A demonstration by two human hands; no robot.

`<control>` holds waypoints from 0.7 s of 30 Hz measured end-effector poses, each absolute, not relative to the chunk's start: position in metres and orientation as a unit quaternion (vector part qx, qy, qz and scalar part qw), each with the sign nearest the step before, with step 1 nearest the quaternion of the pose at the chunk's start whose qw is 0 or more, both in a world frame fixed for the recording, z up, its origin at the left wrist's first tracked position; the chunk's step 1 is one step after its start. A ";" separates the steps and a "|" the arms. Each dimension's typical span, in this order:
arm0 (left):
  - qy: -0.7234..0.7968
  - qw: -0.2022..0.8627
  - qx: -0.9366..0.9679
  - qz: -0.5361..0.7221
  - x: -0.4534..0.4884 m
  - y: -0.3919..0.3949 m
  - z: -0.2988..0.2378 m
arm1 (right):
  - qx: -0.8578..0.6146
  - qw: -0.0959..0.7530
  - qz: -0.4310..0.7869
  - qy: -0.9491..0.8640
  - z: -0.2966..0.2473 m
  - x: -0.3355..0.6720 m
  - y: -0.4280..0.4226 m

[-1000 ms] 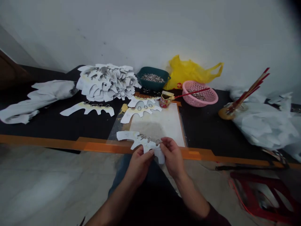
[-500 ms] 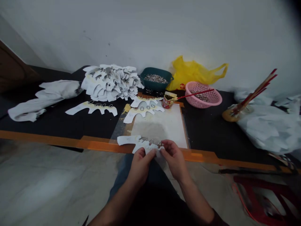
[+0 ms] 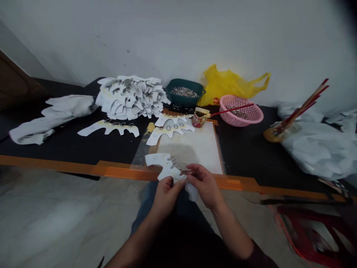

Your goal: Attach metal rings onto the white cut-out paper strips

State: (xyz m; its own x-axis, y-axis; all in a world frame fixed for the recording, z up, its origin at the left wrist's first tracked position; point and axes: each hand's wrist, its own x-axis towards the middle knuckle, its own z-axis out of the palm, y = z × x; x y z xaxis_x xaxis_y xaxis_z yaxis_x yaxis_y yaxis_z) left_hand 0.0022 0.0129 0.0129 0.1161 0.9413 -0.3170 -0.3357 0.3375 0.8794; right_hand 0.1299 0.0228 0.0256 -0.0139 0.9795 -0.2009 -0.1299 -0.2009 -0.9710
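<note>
Both my hands are over the table's front edge, holding a white cut-out paper piece (image 3: 164, 166) with a row of small metal loops along one side. My left hand (image 3: 166, 197) pinches its lower part, and my right hand (image 3: 205, 185) grips it at the loops. One end sticks out past my fingers, and another hangs below them. Just beyond lies a white board (image 3: 192, 149) with a grey smudge. Similar cut-outs (image 3: 170, 134) rest on its far corner.
Farther back are a heap of cut-outs (image 3: 131, 97), a teal basket of metal loops (image 3: 184, 92), a small can (image 3: 198, 120) holding a red stick, a pink basket (image 3: 241, 111) and a yellow bag (image 3: 230, 85). White bundles (image 3: 318, 145) lie at both sides. A red stool (image 3: 312, 230) stands on the floor at right.
The cut-out has turned in my fingers, with its free end swinging upward over the board. My hands have shifted their hold slightly.
</note>
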 end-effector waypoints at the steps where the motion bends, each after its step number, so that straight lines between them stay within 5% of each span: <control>1: 0.440 0.695 0.296 0.485 0.002 0.013 0.013 | -0.517 0.481 0.573 -0.417 0.024 0.131 0.022; 21: 0.504 0.596 0.366 0.507 0.001 0.004 0.009 | -0.519 0.432 0.403 -0.618 0.033 0.124 0.022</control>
State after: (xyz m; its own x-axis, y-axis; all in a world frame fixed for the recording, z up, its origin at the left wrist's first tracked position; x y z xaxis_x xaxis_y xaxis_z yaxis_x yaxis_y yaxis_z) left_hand 0.0010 0.0045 0.0089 -0.0220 0.9732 -0.2289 -0.2351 0.2175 0.9473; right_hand 0.1239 0.0221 0.0333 -0.0888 0.9892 0.1166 0.2932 0.1378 -0.9461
